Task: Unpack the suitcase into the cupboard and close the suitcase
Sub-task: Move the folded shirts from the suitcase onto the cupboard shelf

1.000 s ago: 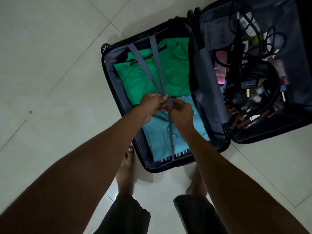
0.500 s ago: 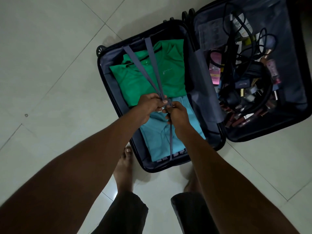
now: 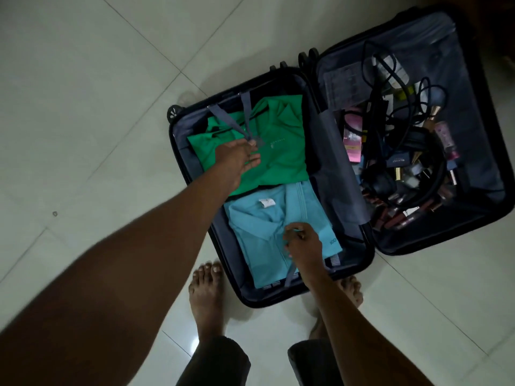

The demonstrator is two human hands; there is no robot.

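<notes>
We stand barefoot on the pale tiled floor (image 3: 83,112) at the near edge of the open suitcase (image 3: 178,151), which lies flat with both halves spread. The left half holds a green shirt (image 3: 278,151) toward its far edge and a light blue shirt (image 3: 259,229) toward its near edge, each filling the width between the side walls. Our left hand (image 3: 237,160) reaches over the green shirt with fingers fairly straight, their tips touching the end of the upper grey straps (image 3: 242,121), which run back to the far wall. Our right hand (image 3: 302,243) sits on the blue shirt near the near edge, fingers curled and pinching the lower grey strap (image 3: 291,271), which trails to the near rim. The two strap ends are well apart, so the middle of the clothes lies uncovered. The right half is crowded with black cables (image 3: 390,107), a pink box (image 3: 352,135), and small cosmetic tubes piled toward its near corner. Bare tiles lie all along the case's left side. A small white label (image 3: 266,202) sits at the blue collar; its print, and the faint writing on the green chest, are too small to read.
</notes>
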